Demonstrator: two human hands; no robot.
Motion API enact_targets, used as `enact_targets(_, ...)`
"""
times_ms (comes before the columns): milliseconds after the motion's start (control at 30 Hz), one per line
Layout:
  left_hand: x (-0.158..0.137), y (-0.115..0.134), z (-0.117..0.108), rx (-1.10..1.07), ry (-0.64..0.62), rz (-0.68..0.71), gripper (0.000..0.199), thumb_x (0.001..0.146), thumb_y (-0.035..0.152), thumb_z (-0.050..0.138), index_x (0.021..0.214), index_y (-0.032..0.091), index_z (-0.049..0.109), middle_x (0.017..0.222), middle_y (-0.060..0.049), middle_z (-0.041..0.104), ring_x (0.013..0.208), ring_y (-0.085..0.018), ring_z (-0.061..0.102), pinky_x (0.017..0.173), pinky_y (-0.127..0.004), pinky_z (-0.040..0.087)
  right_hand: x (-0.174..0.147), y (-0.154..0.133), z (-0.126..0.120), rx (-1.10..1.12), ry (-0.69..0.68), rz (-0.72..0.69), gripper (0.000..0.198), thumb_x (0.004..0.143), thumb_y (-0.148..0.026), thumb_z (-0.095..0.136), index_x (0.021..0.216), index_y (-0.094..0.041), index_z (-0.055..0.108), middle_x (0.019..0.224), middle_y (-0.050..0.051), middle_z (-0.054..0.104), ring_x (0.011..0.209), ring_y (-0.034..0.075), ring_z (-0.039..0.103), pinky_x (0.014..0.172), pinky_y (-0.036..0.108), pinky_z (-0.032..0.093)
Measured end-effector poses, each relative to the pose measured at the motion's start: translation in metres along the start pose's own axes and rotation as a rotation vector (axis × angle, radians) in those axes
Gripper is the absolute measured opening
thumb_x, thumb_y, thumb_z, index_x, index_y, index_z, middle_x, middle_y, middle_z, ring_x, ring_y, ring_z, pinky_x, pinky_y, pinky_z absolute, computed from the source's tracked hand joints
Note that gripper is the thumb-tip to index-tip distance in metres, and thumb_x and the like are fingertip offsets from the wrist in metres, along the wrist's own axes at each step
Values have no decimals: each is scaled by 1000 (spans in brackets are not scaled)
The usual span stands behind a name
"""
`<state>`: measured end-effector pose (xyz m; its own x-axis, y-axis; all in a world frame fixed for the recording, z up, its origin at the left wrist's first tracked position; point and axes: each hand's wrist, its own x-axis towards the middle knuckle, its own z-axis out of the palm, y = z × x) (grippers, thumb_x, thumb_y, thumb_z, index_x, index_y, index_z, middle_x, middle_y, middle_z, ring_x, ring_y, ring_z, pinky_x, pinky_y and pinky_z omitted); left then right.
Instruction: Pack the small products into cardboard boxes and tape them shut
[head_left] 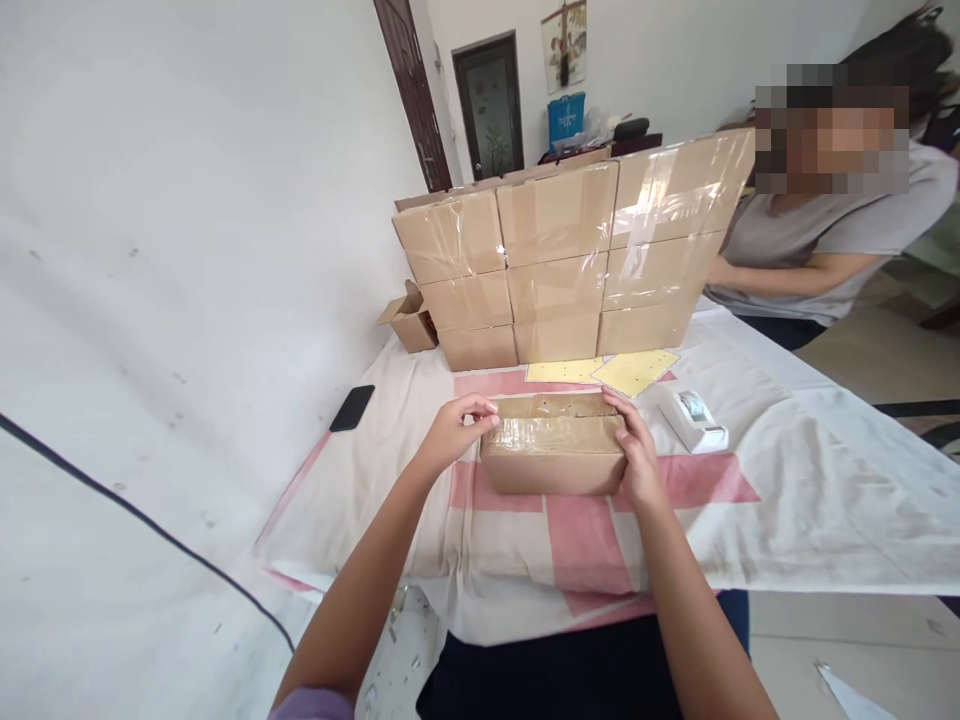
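A small brown cardboard box [551, 473] rests on the cloth-covered table in front of me, with shiny clear tape across its top. At the box's left end, my left hand [457, 432] pinches the upper corner between thumb and fingers. My right hand [636, 452] wraps round the right end, fingers reaching over the far corner and thumb on the near side. Behind the top lies a raised or folded strip of cardboard; whether it is a flap I cannot tell.
A wall of taped cardboard boxes [559, 265] stands at the back. Yellow sheets [636, 372] lie before it. A white device [694, 421] sits at right, a black phone [352, 408] at left. An open carton [413, 322] stands near the wall. Another person [817, 240] is at right.
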<state>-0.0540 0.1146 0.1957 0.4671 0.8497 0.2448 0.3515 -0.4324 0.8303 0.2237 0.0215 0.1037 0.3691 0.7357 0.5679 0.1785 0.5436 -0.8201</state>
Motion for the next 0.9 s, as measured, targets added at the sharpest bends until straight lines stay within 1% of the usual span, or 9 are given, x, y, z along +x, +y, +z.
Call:
enact_targets(167,-4,3,1,80,-46,33,14,84,33,67,95,24,69,100,-1,73,94,-18,65,75,-27,46,-1,0,1,13,5,-5,39,93,-37,52,129,-30,64,152,3,52,148,30,38,124,50,24)
enact_targets(267,-5,1,4,124,-14,45,14,85,29,65,97,24,68,100,-1,72,92,-18,62,77,-29,45,-1,-1,1,-2,5,-5,39,93,-37,51,130,-30,63,153,3,52,148,30,38,124,51,24)
enact_targets(400,-3,-7,9,198,20,60,14,83,26,67,97,25,68,103,0,71,95,-19,59,89,-33,46,-2,-2,2,-9,0,-10,39,94,-36,51,130,-29,63,153,4,51,148,29,38,125,51,25)
enact_targets(467,-1,-9,10,258,38,65,14,82,28,70,95,26,68,111,-2,69,106,-22,57,99,-38,43,-2,-2,2,-3,-2,-12,39,93,-36,52,130,-30,62,153,4,52,148,28,38,125,50,25)
enact_targets(533,0,-8,8,307,51,29,16,80,31,74,95,26,70,122,-3,64,119,-26,53,108,-43,39,-1,-2,2,6,-4,-9,40,93,-35,52,131,-30,62,152,4,52,148,28,38,125,49,25)
enact_targets(600,2,-5,4,335,20,-25,19,80,35,74,96,27,71,130,-4,59,128,-29,47,112,-47,35,-1,-2,1,12,-9,-6,42,92,-34,52,132,-30,61,152,3,52,148,28,38,125,49,25)
enact_targets(700,9,3,-4,389,-91,-43,21,80,38,73,99,29,72,135,-3,56,132,-31,43,114,-51,34,-1,-2,1,9,-19,2,44,92,-33,52,136,-31,60,152,2,51,148,28,37,126,48,24)
enact_targets(800,20,9,-9,413,-169,-25,16,80,37,72,93,28,72,135,-4,56,134,-32,42,115,-53,31,-2,-1,0,12,-19,7,44,93,-34,52,136,-32,59,152,2,50,148,29,37,126,49,23)
enact_targets(900,30,10,-8,375,-225,-30,11,83,36,68,87,27,71,131,-5,59,137,-31,40,117,-52,31,-3,0,0,12,-22,13,44,93,-35,52,137,-34,59,152,1,50,148,29,36,126,49,22)
